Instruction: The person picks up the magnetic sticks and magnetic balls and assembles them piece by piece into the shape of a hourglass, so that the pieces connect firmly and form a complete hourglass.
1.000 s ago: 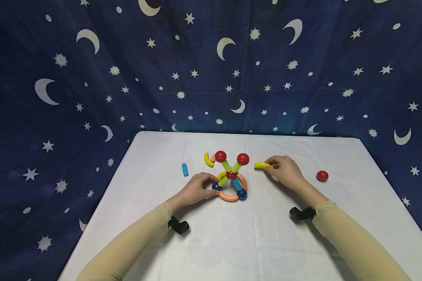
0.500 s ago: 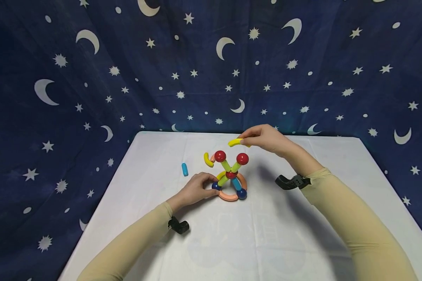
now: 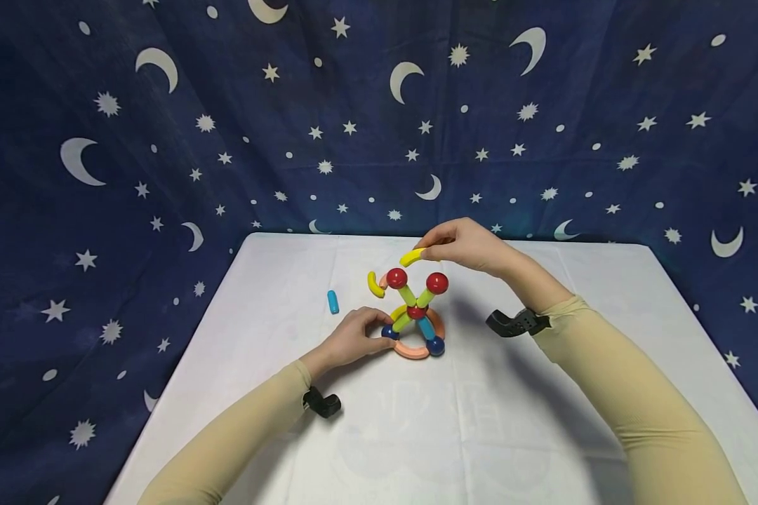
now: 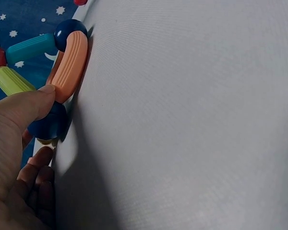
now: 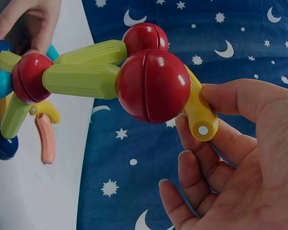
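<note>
Pinched in the right hand (image 3: 464, 245), the curved yellow stick (image 3: 411, 257) hung near the red balls (image 3: 397, 278), where gentle contact seemed wise while the left hand (image 3: 356, 335) gripped the blue ball (image 3: 389, 332).

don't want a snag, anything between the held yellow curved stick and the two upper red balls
Nothing visible: no other piece shows between the yellow curved stick in the right hand and the upper red balls.

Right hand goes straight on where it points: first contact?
Likely the leftmost red ball in the head view, touched by the yellow curved piece in the right hand. Depth is unclear; it may pass behind.
</note>
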Demonstrator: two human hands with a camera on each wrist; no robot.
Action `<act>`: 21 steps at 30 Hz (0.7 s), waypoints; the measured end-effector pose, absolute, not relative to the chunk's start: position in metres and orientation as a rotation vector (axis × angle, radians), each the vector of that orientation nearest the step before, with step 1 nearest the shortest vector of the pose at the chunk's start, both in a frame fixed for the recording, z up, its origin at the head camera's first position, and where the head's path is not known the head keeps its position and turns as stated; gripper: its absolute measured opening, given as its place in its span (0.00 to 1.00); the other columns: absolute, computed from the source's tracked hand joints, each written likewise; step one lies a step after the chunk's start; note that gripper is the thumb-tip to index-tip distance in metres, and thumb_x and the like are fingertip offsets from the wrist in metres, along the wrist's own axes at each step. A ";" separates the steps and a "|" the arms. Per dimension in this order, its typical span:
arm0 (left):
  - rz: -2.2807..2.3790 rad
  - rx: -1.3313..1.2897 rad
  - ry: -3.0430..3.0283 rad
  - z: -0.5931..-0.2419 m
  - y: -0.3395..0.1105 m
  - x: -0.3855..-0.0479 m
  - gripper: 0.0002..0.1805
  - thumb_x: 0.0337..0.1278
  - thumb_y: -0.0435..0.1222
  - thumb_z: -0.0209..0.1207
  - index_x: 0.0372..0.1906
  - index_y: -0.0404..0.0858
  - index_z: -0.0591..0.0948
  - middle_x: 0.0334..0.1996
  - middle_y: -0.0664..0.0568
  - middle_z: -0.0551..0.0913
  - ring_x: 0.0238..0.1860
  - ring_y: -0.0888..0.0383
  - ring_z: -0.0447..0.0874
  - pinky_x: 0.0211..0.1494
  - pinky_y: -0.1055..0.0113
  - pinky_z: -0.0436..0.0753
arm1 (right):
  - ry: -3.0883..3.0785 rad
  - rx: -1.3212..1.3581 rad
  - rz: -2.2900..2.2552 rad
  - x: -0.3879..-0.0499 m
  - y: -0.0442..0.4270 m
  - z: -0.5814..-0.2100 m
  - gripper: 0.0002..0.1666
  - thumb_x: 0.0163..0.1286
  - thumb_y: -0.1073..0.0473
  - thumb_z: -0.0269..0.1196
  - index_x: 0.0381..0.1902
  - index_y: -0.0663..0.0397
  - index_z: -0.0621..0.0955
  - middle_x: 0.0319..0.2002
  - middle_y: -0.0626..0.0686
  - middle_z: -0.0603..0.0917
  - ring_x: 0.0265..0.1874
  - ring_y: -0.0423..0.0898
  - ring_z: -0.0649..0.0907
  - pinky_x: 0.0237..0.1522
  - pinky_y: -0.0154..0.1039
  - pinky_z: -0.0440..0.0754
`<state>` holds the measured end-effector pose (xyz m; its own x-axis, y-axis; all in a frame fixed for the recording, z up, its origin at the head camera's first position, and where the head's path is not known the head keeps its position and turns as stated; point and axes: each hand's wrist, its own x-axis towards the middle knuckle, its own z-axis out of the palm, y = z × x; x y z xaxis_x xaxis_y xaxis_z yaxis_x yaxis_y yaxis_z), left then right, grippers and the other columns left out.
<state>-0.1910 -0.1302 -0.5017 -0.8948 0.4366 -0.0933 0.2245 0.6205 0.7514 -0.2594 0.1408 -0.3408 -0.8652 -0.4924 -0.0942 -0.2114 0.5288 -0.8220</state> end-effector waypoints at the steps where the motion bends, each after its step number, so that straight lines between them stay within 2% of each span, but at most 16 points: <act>1: 1.143 0.535 2.577 -0.502 -0.130 -0.191 0.21 0.59 0.47 0.72 0.55 0.48 0.83 0.55 0.57 0.80 0.57 0.57 0.73 0.63 0.56 0.71 | 2.456 -0.583 -1.257 -0.259 0.141 -0.341 0.16 0.69 0.52 0.68 0.50 0.54 0.88 0.47 0.53 0.87 0.47 0.52 0.80 0.49 0.46 0.78; 5: 1.137 0.533 2.579 -0.502 -0.130 -0.192 0.21 0.59 0.47 0.72 0.55 0.48 0.83 0.56 0.56 0.80 0.57 0.57 0.73 0.64 0.56 0.71 | 2.456 -0.575 -1.249 -0.258 0.139 -0.342 0.16 0.69 0.52 0.69 0.50 0.52 0.89 0.48 0.52 0.87 0.47 0.52 0.79 0.48 0.47 0.77; 11: 1.151 0.542 2.570 -0.503 -0.131 -0.193 0.21 0.59 0.47 0.72 0.55 0.47 0.83 0.56 0.56 0.80 0.59 0.57 0.74 0.66 0.56 0.71 | 2.450 -0.570 -1.249 -0.257 0.140 -0.343 0.16 0.70 0.52 0.66 0.51 0.52 0.88 0.48 0.52 0.87 0.48 0.52 0.80 0.51 0.50 0.76; 16: 1.162 0.549 2.563 -0.502 -0.131 -0.192 0.21 0.59 0.47 0.72 0.55 0.47 0.83 0.55 0.56 0.80 0.58 0.56 0.74 0.65 0.55 0.71 | 2.409 -0.539 -1.288 -0.256 0.143 -0.343 0.17 0.70 0.56 0.62 0.52 0.52 0.88 0.49 0.54 0.87 0.50 0.54 0.78 0.54 0.53 0.73; 21: 1.157 0.552 2.566 -0.502 -0.131 -0.192 0.22 0.58 0.47 0.73 0.56 0.47 0.83 0.55 0.56 0.80 0.59 0.56 0.74 0.66 0.55 0.70 | 2.329 -0.508 -1.327 -0.257 0.145 -0.345 0.18 0.68 0.56 0.63 0.54 0.52 0.88 0.51 0.54 0.86 0.52 0.55 0.77 0.57 0.57 0.71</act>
<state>-0.1921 -0.1310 -0.5018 -0.8903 0.4467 -0.0887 0.2292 0.6078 0.7603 -0.2570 0.1454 -0.3449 -0.8492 -0.5001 -0.1695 -0.1091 0.4801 -0.8704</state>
